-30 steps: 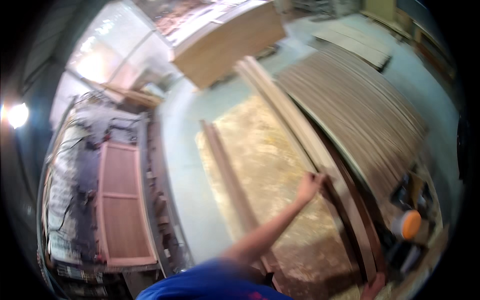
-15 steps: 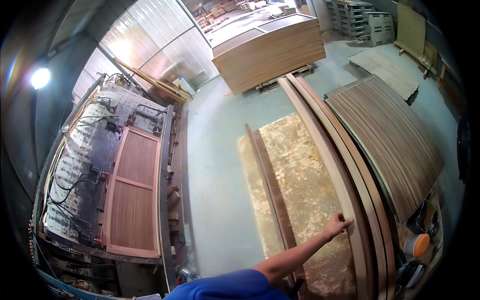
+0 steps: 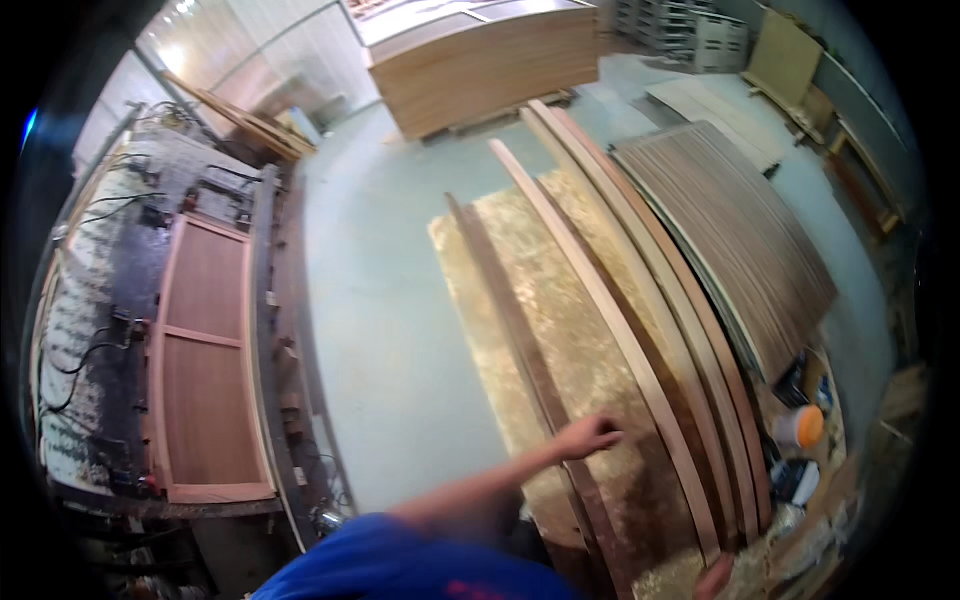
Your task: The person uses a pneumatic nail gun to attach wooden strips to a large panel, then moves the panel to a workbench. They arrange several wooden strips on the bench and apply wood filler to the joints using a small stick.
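Observation:
A long pale wooden strip [image 3: 610,315] lies lengthwise over the mottled yellow-brown board [image 3: 580,355], apart from the other strips on its right. At its near end my right hand [image 3: 714,578] is closed on the wood; the picture's lower edge cuts part of it off. My left hand [image 3: 590,437] hovers to the left of the same strip, not touching it, fingers half curled with nothing visible in them. Beneath my left wrist runs a darker wooden strip [image 3: 510,310]. Two more strips stand close together at the right, a pale one [image 3: 655,280] and a reddish one [image 3: 690,300].
Striped wood-grain panels [image 3: 730,235] lie stacked to the right. Near them stands a white tub with an orange lid [image 3: 808,427]. A framed reddish door panel [image 3: 205,350] rests on the clamping bench [image 3: 90,250] at left. A large wooden stack [image 3: 485,75] stands at the far end.
The nearest pale strip has shifted left, away from the others. My left hand has come off it and moved left. My right hand has come into view at its near end.

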Demonstrator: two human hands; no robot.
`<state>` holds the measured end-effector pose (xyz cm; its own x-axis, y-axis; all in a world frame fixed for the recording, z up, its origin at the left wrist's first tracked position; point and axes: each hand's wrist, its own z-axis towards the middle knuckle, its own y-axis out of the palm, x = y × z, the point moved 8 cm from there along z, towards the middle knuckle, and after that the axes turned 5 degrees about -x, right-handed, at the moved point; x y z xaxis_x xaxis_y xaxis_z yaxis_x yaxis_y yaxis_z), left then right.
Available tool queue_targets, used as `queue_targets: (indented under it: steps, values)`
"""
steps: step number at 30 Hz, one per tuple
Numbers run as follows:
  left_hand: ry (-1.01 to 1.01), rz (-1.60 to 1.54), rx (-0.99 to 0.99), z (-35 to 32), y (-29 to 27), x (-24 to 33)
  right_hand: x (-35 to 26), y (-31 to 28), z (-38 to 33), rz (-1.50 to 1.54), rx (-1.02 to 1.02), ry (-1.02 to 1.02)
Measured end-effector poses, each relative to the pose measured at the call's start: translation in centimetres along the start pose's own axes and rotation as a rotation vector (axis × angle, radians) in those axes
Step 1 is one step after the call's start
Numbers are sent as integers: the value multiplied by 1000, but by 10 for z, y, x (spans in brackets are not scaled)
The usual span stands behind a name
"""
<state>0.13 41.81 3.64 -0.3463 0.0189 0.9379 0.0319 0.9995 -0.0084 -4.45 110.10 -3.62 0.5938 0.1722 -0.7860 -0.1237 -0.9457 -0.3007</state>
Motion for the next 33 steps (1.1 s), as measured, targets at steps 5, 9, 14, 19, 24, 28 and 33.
queue_targets:
  steps: [5,9,14,19,24,28,33]
  values:
    - [-276,118,137,-228,-55,-62,-85,109,-21,-1715,181,-160]
    - [-492,-4,318,-374,-93,-166,-115,240,-80,-1434,-86,-570]
    - [-475,-208,528,-440,-153,-215,-172,483,-191,-1247,-467,-741]
    - [-199,-510,235,-442,-207,-51,-200,602,-168,-1350,-365,-775]
    - [274,-637,-223,-443,-217,146,-229,671,-134,-1306,-197,-849]
    - [246,-643,-378,-403,-223,166,-231,701,-108,-1298,-235,-771]
    - [276,-596,-170,-309,-250,212,-236,705,-94,-1091,-341,-892]
